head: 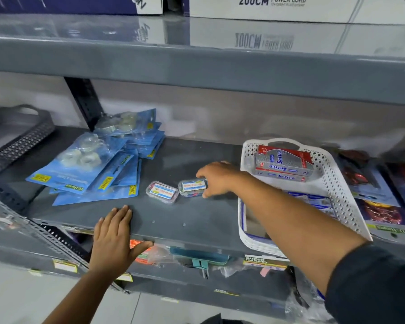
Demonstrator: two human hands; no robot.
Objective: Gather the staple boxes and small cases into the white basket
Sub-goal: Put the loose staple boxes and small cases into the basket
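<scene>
Left of the white perforated plastic basket [337,183] on the grey shelf [173,220], a small clear plastic case [193,187] is clamped by the right hand [216,178], seemingly for lifting into it, while the left hand [114,239] is laid flat, fingers spread.

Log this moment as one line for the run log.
right hand: grasping clear plastic case on grey shelf | left hand: flat on shelf edge | white perforated basket: holds staple boxes
</scene>
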